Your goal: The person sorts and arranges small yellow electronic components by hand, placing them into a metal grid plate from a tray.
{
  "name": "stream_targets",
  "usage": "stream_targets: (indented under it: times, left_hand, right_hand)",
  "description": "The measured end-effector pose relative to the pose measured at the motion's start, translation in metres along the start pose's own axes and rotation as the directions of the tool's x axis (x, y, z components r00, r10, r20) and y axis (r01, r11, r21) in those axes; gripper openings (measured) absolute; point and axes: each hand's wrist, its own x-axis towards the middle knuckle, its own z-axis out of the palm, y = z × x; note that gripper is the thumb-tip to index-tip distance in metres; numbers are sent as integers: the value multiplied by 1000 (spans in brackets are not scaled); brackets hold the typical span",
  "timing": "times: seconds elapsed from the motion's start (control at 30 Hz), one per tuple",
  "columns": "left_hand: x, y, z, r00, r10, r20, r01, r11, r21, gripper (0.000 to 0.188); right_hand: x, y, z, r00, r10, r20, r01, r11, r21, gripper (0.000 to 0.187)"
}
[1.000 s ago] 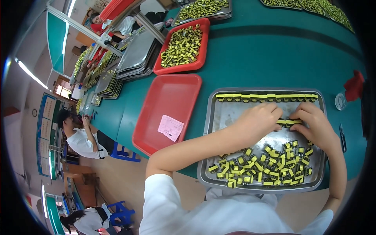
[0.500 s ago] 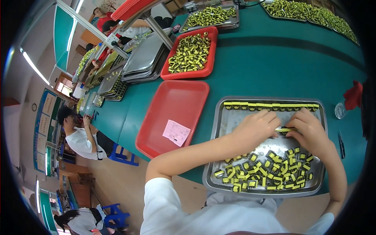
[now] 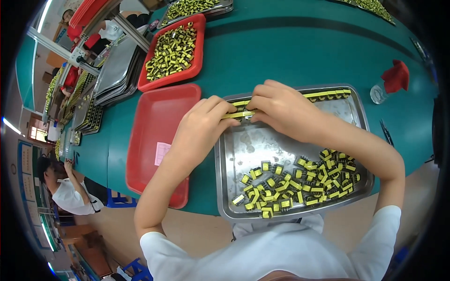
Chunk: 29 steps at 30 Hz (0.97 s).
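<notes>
A metal tray (image 3: 262, 145) lies before me, with a loose heap of small yellow-and-black transformers (image 3: 300, 185) in its near half. Along the tray's far wall runs a row of the same transformers (image 3: 328, 95), partly covered by my right hand. At the far left corner, my left hand (image 3: 199, 129) and my right hand (image 3: 283, 110) pinch the two ends of a short line of transformers (image 3: 242, 114) between their fingertips. This line is just in front of the far row; whether it touches the tray floor I cannot tell.
Left of the tray is a red plastic tray (image 3: 157, 117) holding a pink slip (image 3: 162, 153). Behind it stands a red bin of transformers (image 3: 171, 51), beside stacked metal trays (image 3: 115, 77). At right are a glass jar (image 3: 378, 93) with red cloth (image 3: 396, 77) and tweezers (image 3: 386, 132).
Both hands have moved from the tray's right half to its far left corner, with a short line of transformers between them. The whole view has shifted as well.
</notes>
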Motion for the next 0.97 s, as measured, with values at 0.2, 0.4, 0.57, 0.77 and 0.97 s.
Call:
stream_targets:
  times: [0.2,0.4,0.57,0.77,0.97]
  left_hand:
    - [-8,-15,24,1000,23,-8,-23,1000,9,24]
    - [-6,-18,31,999,31,-38,-30,999,27,25]
    - [-6,-13,20,999,-2,-40,3,999,46,26]
    - [-7,-16,18,1000,-24,-5,24,999,23,29]
    - [-7,-13,16,999,-41,14,41,999,8,29]
  right_hand:
    - [-8,2,20,999,18,32,-16,998,-62,19]
    - [-10,3,17,999,25,34,-21,993,-113,20]
    - [-9,-1,9,996,93,15,-92,994,-50,25]
    - [-14,1,-8,983,164,83,-158,985,-76,30]
    - [-17,2,-7,979,164,118,-151,983,-106,29]
